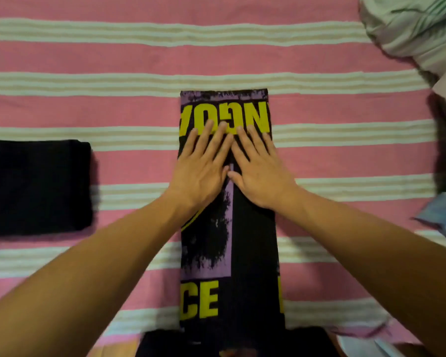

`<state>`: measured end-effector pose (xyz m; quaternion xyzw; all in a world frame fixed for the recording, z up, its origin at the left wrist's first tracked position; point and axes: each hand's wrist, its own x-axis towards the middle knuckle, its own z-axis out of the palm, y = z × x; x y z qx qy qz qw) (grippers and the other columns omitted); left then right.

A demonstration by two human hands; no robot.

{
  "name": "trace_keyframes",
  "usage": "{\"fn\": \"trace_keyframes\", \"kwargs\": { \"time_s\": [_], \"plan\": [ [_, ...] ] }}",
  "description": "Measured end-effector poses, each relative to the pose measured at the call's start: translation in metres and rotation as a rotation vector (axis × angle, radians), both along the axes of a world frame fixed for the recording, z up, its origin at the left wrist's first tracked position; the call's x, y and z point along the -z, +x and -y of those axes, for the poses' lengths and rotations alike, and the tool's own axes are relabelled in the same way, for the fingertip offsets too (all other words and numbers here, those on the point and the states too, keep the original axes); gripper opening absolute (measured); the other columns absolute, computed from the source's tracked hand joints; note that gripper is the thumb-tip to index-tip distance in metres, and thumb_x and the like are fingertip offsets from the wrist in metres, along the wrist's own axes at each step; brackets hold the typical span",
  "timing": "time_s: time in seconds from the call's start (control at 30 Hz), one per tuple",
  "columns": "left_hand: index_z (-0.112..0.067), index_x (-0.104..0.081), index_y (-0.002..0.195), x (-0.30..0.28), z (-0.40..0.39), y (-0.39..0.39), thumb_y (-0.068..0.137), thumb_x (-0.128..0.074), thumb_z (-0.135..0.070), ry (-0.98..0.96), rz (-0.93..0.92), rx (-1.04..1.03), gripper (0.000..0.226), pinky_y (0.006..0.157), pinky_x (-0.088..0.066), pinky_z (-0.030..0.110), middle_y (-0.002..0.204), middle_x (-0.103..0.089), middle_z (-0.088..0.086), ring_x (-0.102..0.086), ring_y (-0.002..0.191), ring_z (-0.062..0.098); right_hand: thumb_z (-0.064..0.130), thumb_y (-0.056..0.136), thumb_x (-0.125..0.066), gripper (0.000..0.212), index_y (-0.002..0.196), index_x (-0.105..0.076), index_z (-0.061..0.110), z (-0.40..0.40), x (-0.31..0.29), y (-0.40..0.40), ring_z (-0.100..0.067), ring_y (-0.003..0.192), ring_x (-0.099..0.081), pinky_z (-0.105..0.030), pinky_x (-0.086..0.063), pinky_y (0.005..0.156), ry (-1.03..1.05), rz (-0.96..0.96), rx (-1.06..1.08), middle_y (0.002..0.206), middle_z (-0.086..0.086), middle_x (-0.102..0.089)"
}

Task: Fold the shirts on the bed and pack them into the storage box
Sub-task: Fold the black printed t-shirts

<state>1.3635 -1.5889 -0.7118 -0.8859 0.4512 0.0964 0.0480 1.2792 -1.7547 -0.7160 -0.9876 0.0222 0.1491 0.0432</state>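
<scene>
Both hands, left (200, 167) and right (259, 168), press flat, fingers straight, on the folded shirt (229, 240).

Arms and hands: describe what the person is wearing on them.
Nothing is worn: both forearms are bare to the frame edges, with no sleeves showing. The left hand and right hand carry no gloves, rings, watch or bracelets.
</scene>
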Motion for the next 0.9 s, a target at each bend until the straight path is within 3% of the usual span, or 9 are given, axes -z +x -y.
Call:
{"fn": "trace_keyframes", "kwargs": {
  "time_s": [0.1,0.27,0.33,0.4,0.5,0.6,0.73,0.8,0.9],
  "plan": [
    [-0.017,-0.013,0.162,-0.005,-0.084,-0.116,0.105,-0.023,-0.053,0.064,-0.179,0.102,0.068,0.125,-0.007,0.055,0.169,0.002,0.013,0.01,0.156,0.034,0.055,0.103,-0.036,0.073,0.159,-0.016,0.011,-0.045,-0.006,-0.122,-0.032,0.155,0.004,-0.05,-0.006,0.125,0.075,-0.091,-0.111,0.167,-0.013,-0.006],
    [-0.032,-0.029,0.159,-0.03,-0.187,-0.252,0.098,-0.046,-0.05,0.066,-0.393,0.013,0.066,0.121,-0.02,0.055,0.168,-0.016,0.014,-0.01,0.155,0.037,0.049,0.092,-0.058,0.08,0.156,-0.024,0.015,-0.1,-0.03,-0.28,-0.037,0.154,-0.009,-0.051,-0.014,0.123,0.171,-0.239,-0.058,0.166,-0.014,-0.014],
    [-0.033,-0.035,0.156,-0.047,-0.19,-0.27,0.099,-0.058,-0.042,-0.094,-0.497,-0.333,0.062,0.119,-0.029,0.043,0.161,-0.026,0.008,-0.026,0.149,0.028,0.043,0.087,-0.068,0.079,0.153,-0.034,0.015,-0.113,-0.039,-0.302,-0.034,0.147,-0.031,-0.049,-0.033,0.117,0.237,-0.218,0.219,0.162,-0.014,-0.028],
    [-0.027,-0.043,0.147,-0.053,-0.18,-0.274,0.097,-0.066,-0.031,-0.32,-0.647,-0.876,0.055,0.108,-0.042,0.032,0.14,-0.041,-0.004,-0.043,0.131,0.015,0.033,0.086,-0.074,0.073,0.148,-0.04,0.017,-0.122,-0.047,-0.3,-0.017,0.124,-0.05,-0.033,-0.051,0.101,0.385,-0.107,0.694,0.145,-0.004,-0.045],
    [-0.019,-0.059,0.115,-0.042,-0.163,-0.266,0.098,-0.065,-0.033,-0.369,-0.83,-1.319,0.022,0.082,-0.056,0.035,0.105,-0.064,-0.003,-0.065,0.1,0.018,0.027,0.094,-0.069,0.051,0.139,-0.045,0.019,-0.132,-0.045,-0.275,-0.009,0.097,-0.058,-0.015,-0.048,0.071,0.734,-0.213,1.234,0.113,0.003,-0.058],
    [-0.021,-0.067,0.097,-0.038,-0.158,-0.264,0.1,-0.06,-0.035,-0.297,-0.963,-1.303,0.016,0.071,-0.053,0.027,0.099,-0.069,0.003,-0.067,0.09,0.014,0.032,0.098,-0.063,0.023,0.116,-0.06,0.019,-0.136,-0.042,-0.265,-0.019,0.103,-0.063,-0.033,-0.057,0.083,0.751,-0.316,1.253,0.107,0.002,-0.062],
    [-0.021,-0.062,0.102,-0.07,-0.166,-0.268,0.103,-0.056,-0.032,-0.225,-1.132,-1.323,0.013,0.075,-0.055,0.031,0.096,-0.071,-0.001,-0.068,0.092,0.014,0.031,0.099,-0.06,0.023,0.119,-0.061,0.02,-0.133,-0.061,-0.286,-0.019,0.107,-0.062,-0.044,-0.052,0.097,0.812,-0.404,1.289,0.11,0.003,-0.066],
    [-0.02,-0.065,0.106,-0.086,-0.175,-0.275,0.104,-0.056,-0.028,-0.164,-1.264,-1.357,0.012,0.072,-0.054,0.029,0.095,-0.074,-0.001,-0.071,0.092,0.017,0.047,0.092,-0.063,0.031,0.113,-0.064,0.025,-0.13,-0.071,-0.308,-0.018,0.103,-0.065,-0.047,-0.054,0.096,0.781,-0.515,1.253,0.105,0.007,-0.069],
    [-0.014,-0.064,0.117,-0.113,-0.18,-0.28,0.102,-0.06,-0.019,-0.226,-1.469,-1.537,0.017,0.084,-0.061,0.048,0.097,-0.078,0.006,-0.076,0.091,0.023,0.048,0.09,-0.065,0.027,0.105,-0.066,0.025,-0.121,-0.097,-0.315,-0.018,0.096,-0.068,-0.048,-0.057,0.092,0.841,-0.645,1.274,0.1,0.003,-0.071]
  ]
}}
